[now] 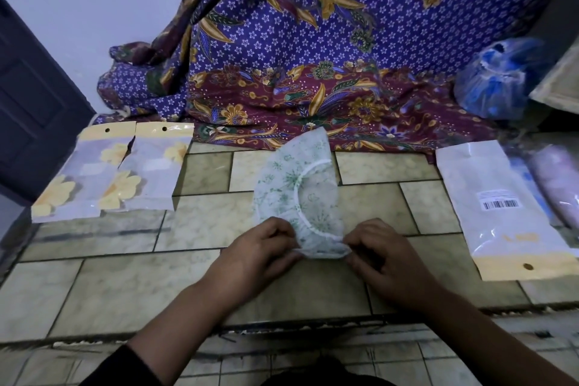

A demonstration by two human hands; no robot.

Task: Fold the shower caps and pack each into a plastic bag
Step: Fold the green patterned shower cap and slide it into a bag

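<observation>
Folding is underway: left hand (261,249) and right hand (377,249) pinch the shower cap (282,185)'s near end; next, fold it smaller for the plastic bag (501,210)

Honestly, nothing here is actually readable. The flat white plastic bag with a yellow header strip (498,172) on the right carries a small white barcode sticker (500,204), but the fine print above the bars is too tiny to make out. The orange marking (518,237) nearer its yellow end is just a blur.
</observation>
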